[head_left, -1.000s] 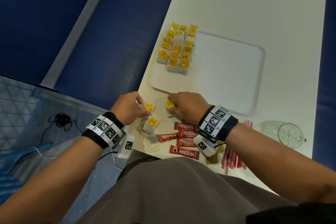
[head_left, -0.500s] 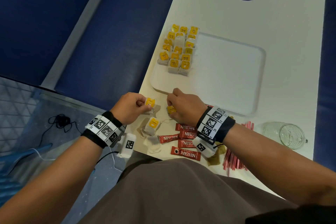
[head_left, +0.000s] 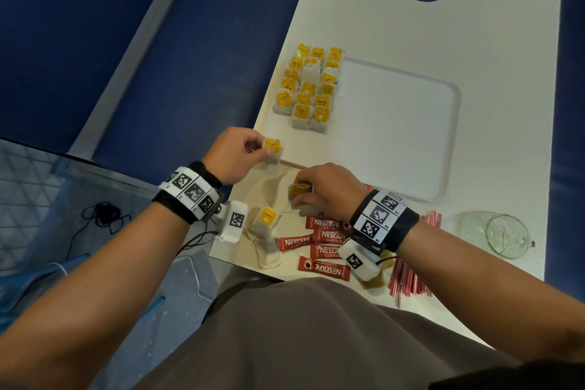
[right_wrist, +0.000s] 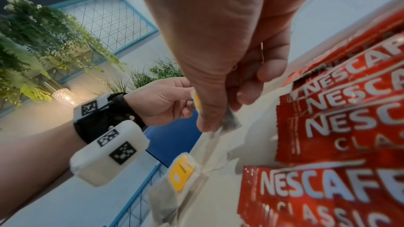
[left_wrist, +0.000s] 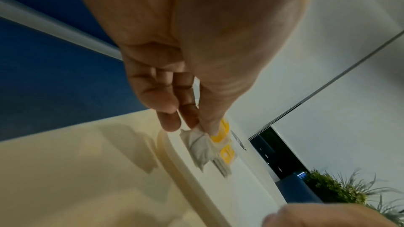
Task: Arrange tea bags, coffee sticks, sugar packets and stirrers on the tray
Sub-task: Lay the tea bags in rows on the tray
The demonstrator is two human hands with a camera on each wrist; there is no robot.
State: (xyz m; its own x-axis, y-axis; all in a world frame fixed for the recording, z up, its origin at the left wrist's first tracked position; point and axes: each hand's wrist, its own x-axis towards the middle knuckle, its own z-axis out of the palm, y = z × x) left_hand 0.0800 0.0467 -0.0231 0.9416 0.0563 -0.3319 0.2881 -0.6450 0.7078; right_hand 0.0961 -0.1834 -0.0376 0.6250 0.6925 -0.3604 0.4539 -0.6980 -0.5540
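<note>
My left hand [head_left: 264, 150] pinches a tea bag with a yellow tag [head_left: 272, 150] just above the near-left corner of the white tray [head_left: 395, 136]. In the left wrist view thumb and fingers hold that tea bag [left_wrist: 203, 146] over the tray rim [left_wrist: 186, 170]. My right hand [head_left: 300, 199] rests low on the table in front of the tray and pinches another tea bag [head_left: 299, 191], seen from below as a grey bag [right_wrist: 229, 122]. Several tea bags [head_left: 308, 89] lie in rows on the tray's far-left part.
Two loose tea bags [head_left: 266, 222] lie near the table's front edge. Red coffee sticks [head_left: 326, 237] lie beside them, under my right wrist. A bundle of red-striped stirrers [head_left: 408, 275] and a glass jar [head_left: 503, 234] sit to the right. Tan packets [head_left: 375, 282] peek from under the wrist.
My left hand has lifted its tea bag off the table and carried it forward to the tray's near-left corner. The right hand has stayed almost in place, holding its tea bag.
</note>
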